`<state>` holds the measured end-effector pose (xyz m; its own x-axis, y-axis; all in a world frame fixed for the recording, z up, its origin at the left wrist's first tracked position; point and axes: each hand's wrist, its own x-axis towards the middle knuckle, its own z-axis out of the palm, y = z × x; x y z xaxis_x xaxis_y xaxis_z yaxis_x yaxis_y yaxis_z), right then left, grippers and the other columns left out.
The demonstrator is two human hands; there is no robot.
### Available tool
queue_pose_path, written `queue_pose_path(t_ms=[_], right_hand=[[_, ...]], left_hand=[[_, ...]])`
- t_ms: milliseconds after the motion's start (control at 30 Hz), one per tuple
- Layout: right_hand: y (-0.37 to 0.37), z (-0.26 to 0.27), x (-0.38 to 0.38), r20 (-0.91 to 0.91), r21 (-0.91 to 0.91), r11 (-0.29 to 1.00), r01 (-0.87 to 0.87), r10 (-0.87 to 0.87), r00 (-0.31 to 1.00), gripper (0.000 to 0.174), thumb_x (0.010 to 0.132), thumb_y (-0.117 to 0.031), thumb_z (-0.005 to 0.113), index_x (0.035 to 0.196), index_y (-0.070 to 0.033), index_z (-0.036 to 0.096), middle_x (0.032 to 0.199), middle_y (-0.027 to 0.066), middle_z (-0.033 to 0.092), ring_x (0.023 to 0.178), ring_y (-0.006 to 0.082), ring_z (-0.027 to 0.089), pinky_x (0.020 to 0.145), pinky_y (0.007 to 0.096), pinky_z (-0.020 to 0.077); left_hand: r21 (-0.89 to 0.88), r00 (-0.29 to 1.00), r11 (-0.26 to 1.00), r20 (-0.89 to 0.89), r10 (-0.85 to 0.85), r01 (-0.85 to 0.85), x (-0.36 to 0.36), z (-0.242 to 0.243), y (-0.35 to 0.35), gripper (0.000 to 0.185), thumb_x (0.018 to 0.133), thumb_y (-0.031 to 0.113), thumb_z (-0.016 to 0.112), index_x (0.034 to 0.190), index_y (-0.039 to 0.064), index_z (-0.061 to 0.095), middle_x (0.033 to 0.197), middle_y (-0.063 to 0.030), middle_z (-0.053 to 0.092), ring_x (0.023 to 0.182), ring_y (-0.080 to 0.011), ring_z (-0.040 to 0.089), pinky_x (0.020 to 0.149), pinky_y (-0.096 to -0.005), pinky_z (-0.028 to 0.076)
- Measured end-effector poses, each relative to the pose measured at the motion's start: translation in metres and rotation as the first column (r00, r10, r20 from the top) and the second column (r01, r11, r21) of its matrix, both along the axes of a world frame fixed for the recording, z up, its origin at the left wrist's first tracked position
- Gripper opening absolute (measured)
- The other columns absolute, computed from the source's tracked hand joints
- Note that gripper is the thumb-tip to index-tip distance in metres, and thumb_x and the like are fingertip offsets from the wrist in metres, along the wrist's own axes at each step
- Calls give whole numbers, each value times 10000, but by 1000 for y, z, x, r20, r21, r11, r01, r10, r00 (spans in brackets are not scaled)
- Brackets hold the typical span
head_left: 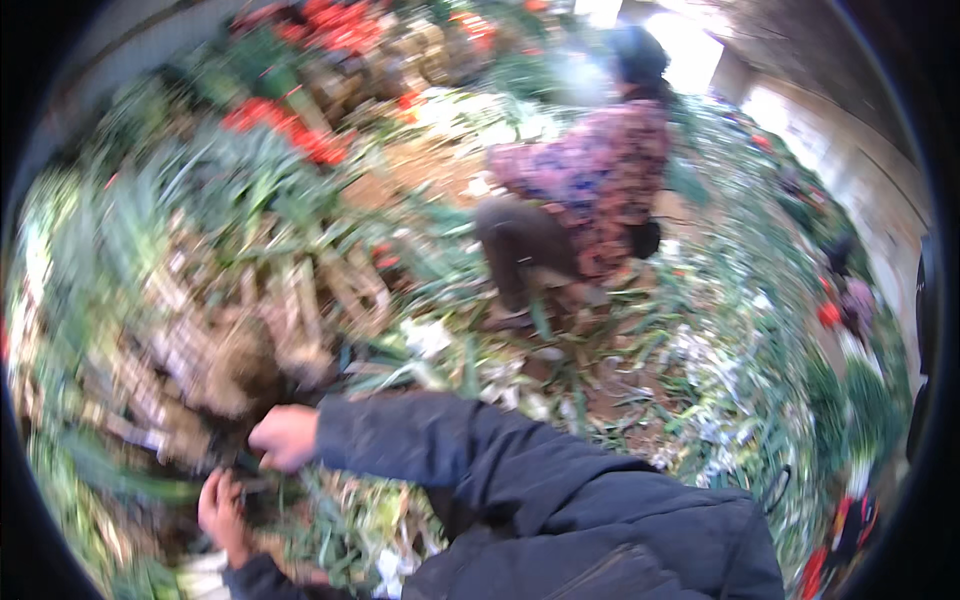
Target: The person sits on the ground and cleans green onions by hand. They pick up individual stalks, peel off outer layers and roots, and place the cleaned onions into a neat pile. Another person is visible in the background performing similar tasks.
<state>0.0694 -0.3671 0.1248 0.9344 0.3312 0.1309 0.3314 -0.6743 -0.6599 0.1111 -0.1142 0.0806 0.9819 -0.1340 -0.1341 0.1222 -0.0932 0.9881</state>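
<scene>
A large heap of leeks or big green onions [176, 360], roots and pale stems turned towards me, lies at the left. My right hand [285, 439] reaches across to the heap's edge with its fingers curled. Just below it is my left hand [221, 510], its fingers bent near a small dark object that is too blurred to name. Whether either hand grips something cannot be made out. A clump of soil-covered roots [244, 367] is just above my right hand. Below my left hand, clean white stems [202, 576] show at the picture's lower edge.
A person in a flowered jacket [585, 180] squats ahead among stripped leaves [517, 375]. Red ties or bags [289, 127] and more bundles lie behind. Along the right wall [847, 150] are further green bundles [870, 412] and a blurred figure [855, 304]. Loose trimmings cover much of the ground.
</scene>
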Motion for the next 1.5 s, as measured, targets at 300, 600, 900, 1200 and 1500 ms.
queue_pose_path(t_ms=[300, 600, 900, 1200, 1500], right_hand=[[14, -24, 21, -20, 15, 999, 31, -31, 999, 254, 864, -274, 711, 916, -27, 675, 774, 176, 673, 731, 337, 675, 657, 413, 523], [28, -60, 54, -83, 91, 993, 76, -68, 994, 283, 856, -301, 721, 811, -26, 672, 751, 192, 661, 720, 361, 657, 654, 423, 510], [26, -78, 91, -192, 64, 982, 179, -164, 967, 304, 856, -304, 705, 845, 0, 698, 795, 206, 681, 771, 344, 679, 715, 422, 525], [1, -117, 160, -117, 131, 936, 328, -314, 942, 330, 848, -327, 709, 861, 3, 720, 821, 203, 694, 815, 352, 683, 756, 421, 528], [-23, -145, 244, -62, 213, 803, 557, -558, 827, 341, 854, -339, 687, 846, 0, 717, 820, 204, 696, 818, 347, 683, 761, 426, 520]], left_hand=[[-89, 996, 994, 49, 68, -63, -12, 11, -3, 205, 918, 134, 689, 1082, 12, 689, 868, -30, 703, 714, -80, 641, 585, -210, 463], [-149, 997, 988, 55, 59, -51, -25, 15, 12, 180, 935, 109, 672, 1086, 11, 673, 944, -16, 699, 738, -66, 632, 596, -189, 459], [-136, 995, 987, 43, 91, -84, -36, 28, 33, 191, 934, 91, 673, 1093, -14, 661, 944, -38, 689, 761, -87, 632, 665, -215, 496], [-99, 994, 991, 52, 96, -90, -48, 35, 47, 210, 936, 114, 682, 1088, -28, 651, 946, -42, 677, 773, -92, 627, 713, -227, 504], [-52, 996, 997, 69, 63, -60, -55, 38, 59, 172, 938, 53, 648, 1089, -27, 629, 1000, -62, 655, 797, -96, 621, 717, -226, 509]])
